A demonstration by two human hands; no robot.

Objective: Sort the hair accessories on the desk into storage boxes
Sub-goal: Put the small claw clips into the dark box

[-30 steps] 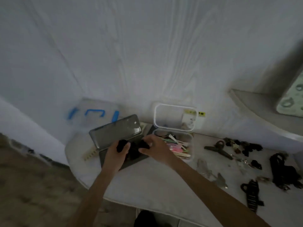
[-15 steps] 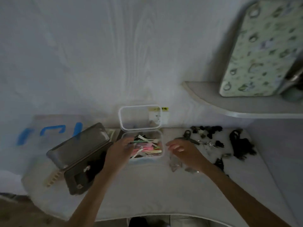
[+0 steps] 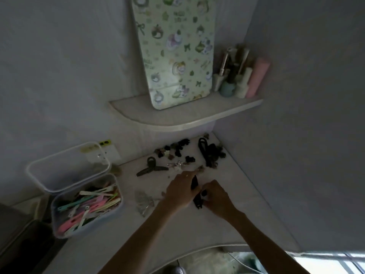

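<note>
On the white desk (image 3: 227,224) my left hand (image 3: 180,190) and my right hand (image 3: 216,196) meet over a black hair claw clip (image 3: 197,201). My right hand's fingers curl round it; my left hand's fingers touch its upper end, the hold unclear. Behind them lie small black clips (image 3: 177,148), a black hair tie bundle (image 3: 209,153), a long dark claw clip (image 3: 150,168) and silvery clips (image 3: 144,202). At left an open clear box (image 3: 57,226) holds several pastel clips, its lid (image 3: 67,165) leaning back.
A dark box (image 3: 17,244) sits at the far left edge. Above the desk a corner shelf (image 3: 177,119) carries a patterned green case (image 3: 177,52) and a cup of brushes (image 3: 231,76). The wall closes in on the right.
The view has swung right and up. Both hands left the dark box and the pastel clip box, moved right across the desk and came together on a black claw clip.
</note>
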